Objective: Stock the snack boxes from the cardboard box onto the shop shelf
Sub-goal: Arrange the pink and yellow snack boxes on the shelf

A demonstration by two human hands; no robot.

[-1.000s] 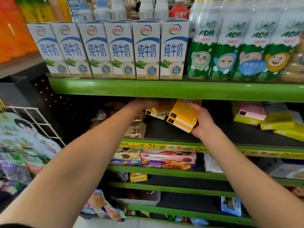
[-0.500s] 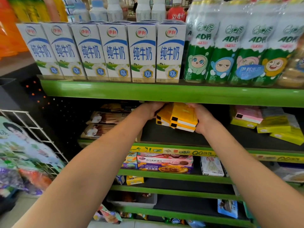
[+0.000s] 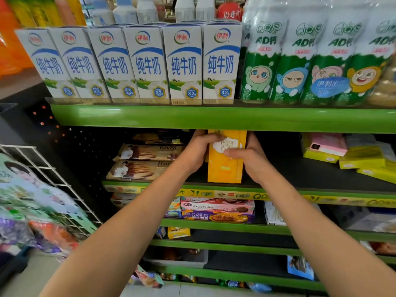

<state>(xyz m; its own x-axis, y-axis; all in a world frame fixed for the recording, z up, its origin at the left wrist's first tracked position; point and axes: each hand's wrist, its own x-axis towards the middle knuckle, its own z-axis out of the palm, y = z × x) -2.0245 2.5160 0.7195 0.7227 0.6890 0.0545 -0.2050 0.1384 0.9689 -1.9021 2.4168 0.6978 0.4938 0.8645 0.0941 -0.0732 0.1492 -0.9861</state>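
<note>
Green-edged shop shelf (image 3: 214, 190) w/ dark deck: yellow snack boxes (image 3: 225, 168) upright near front centre, biscuit packs (image 3: 139, 170) stacked at left, yellow and pink boxes (image 3: 347, 155) at right (some tilted).

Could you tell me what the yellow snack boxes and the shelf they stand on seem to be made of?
Yellow snack boxes: probably printed cardboard, matte, with flat faces and crisp folded edges. Shelf: likely painted metal; the green front lip shows a soft sheen, the dark deck looks dull.
</note>
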